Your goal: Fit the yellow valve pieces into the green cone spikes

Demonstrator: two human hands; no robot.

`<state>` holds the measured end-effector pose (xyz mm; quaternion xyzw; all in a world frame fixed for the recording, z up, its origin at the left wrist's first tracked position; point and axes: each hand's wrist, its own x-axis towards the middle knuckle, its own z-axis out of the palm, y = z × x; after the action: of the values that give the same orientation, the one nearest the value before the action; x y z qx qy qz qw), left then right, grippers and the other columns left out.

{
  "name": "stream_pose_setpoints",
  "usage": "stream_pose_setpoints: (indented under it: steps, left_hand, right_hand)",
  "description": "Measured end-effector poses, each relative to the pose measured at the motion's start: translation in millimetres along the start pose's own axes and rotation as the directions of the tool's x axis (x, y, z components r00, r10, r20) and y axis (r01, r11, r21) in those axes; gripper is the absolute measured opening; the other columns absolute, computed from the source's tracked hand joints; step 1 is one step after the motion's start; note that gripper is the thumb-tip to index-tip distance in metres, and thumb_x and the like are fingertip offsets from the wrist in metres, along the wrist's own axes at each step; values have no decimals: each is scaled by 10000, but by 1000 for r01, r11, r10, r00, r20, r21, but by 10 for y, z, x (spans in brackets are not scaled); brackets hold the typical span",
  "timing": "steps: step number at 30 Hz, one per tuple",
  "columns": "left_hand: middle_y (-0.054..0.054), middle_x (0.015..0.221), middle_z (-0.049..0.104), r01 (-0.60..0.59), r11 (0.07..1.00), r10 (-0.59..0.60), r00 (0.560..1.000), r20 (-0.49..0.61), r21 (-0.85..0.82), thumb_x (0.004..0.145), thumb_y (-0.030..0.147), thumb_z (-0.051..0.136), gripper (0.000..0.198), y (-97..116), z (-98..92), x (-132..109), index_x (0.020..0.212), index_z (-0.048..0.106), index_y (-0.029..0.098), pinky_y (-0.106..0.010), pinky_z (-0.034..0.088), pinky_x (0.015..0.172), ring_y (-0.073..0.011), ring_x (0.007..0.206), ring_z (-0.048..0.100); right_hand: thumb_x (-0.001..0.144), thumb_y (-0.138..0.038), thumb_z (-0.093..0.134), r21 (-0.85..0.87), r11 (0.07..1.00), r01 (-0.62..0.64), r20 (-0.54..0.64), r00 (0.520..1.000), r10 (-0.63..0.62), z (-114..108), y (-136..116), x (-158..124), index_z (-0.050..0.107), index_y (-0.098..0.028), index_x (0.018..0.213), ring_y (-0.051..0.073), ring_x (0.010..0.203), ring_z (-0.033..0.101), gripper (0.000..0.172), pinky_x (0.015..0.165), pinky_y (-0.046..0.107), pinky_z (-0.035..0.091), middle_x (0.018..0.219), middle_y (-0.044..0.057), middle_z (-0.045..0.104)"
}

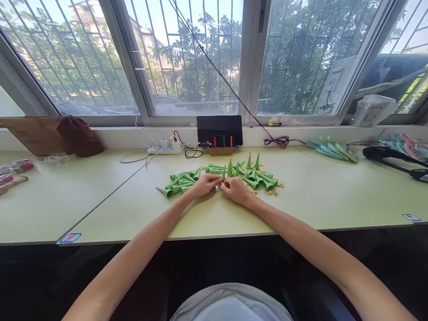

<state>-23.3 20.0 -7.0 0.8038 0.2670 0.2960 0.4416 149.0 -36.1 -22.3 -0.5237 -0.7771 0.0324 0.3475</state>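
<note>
Both my hands meet at the middle of the table over a spread of green plastic cones. My left hand [206, 184] pinches a green cone [224, 173] that stands point up between my fingers. From the other side, my right hand [236, 190] is closed at the lower part of the same cone; whether a small piece is also in its fingers is hidden. Left of my hands lies a pile of green cones [177, 183]. More cones [264, 179] lie to the right, some standing upright, with small yellow pieces [274, 192] scattered among them.
A dark screen with a phone [222, 141] before it stands at the back. Beside it are a power strip [167, 148] and cables. Bagged green items [332, 149] and a black strapped object [394, 158] lie right; a brown bag [80, 136] sits back left.
</note>
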Motion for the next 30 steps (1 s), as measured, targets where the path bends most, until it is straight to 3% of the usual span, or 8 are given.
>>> stream_pose_setpoints:
  steps: [10, 15, 22, 27, 30]
  left_hand:
    - [10, 561, 553, 5, 1000, -5, 1000, 6, 3, 851, 528, 616, 445, -15, -2, 11, 914, 737, 105, -208, 329, 419, -72, 426, 418]
    - [15, 550, 546, 12, 1000, -12, 1000, -6, 11, 838, 546, 620, 448, 22, 12, 4, 857, 716, 108, -208, 332, 420, -74, 426, 423]
    - [31, 501, 501, 15, 1000, -13, 997, -74, 22, 827, 553, 618, 416, 115, 53, -30, 745, 641, 146, -207, 341, 406, -83, 417, 433]
    - [24, 540, 528, 14, 999, -5, 986, -164, 52, 832, 521, 610, 392, 134, 44, -17, 767, 649, 137, -198, 335, 409, -69, 415, 423]
    - [15, 586, 556, 20, 996, 2, 968, -253, 84, 833, 479, 611, 351, 124, 25, -5, 774, 649, 135, -195, 342, 416, -62, 419, 436]
  right_hand:
    - [900, -208, 529, -27, 1000, 2, 7, 1000, -1, 14, 19, 2, 597, -154, 650, 112, 543, 457, 264, 566, 242, 279, 609, 30, 631]
    - [895, -212, 530, 15, 1000, -8, 5, 1000, 8, 2, 5, -2, 580, -156, 636, 107, 536, 439, 270, 561, 237, 287, 590, 15, 606]
    - [887, -239, 514, 136, 991, -12, -31, 999, 17, -34, -23, 4, 529, -169, 597, 101, 525, 420, 299, 556, 227, 304, 543, -24, 533]
    - [819, -296, 629, 201, 979, -11, 3, 1000, 10, -55, -35, 1, 586, -159, 715, 101, 537, 469, 178, 555, 209, 334, 592, -32, 564]
    - [808, -245, 632, 181, 983, -7, 18, 1000, 4, -43, -18, -2, 630, -150, 809, 105, 555, 505, 94, 585, 206, 356, 617, -29, 585]
